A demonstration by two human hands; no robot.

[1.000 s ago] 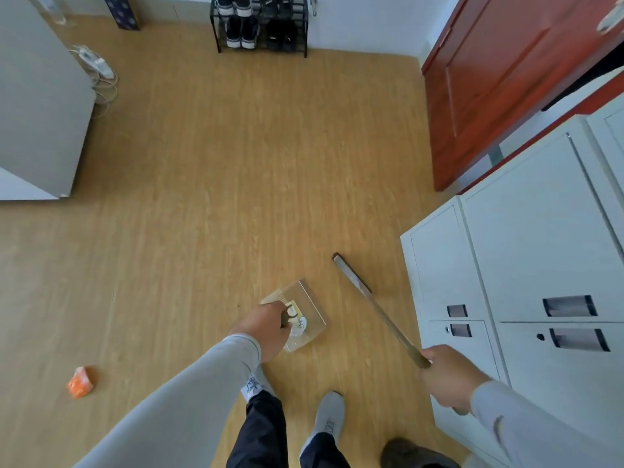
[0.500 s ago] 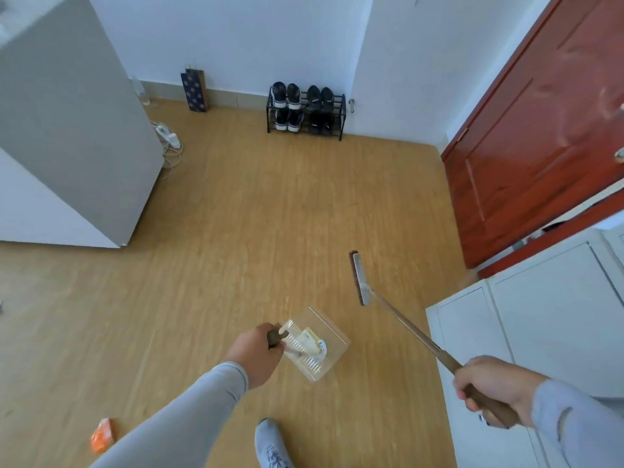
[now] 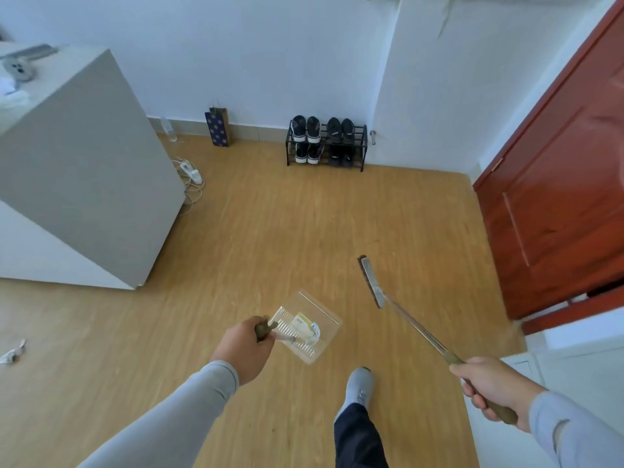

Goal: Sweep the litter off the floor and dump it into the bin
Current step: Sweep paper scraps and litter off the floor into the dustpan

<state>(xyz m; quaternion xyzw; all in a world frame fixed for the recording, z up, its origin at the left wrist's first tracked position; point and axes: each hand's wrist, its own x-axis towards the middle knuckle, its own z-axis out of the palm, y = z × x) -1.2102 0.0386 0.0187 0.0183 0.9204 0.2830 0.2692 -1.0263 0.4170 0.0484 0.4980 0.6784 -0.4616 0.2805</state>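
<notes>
Clear dustpan (image 3: 305, 327) with crumpled wrapper (image 3: 306, 328)

The print on the wrapper (image 3: 305, 327) in the clear dustpan (image 3: 324, 315) is too small to read, the crumpled scrap (image 3: 13, 352) meets the left edge, and the cabinet (image 3: 67, 170) top is cropped there.
</notes>
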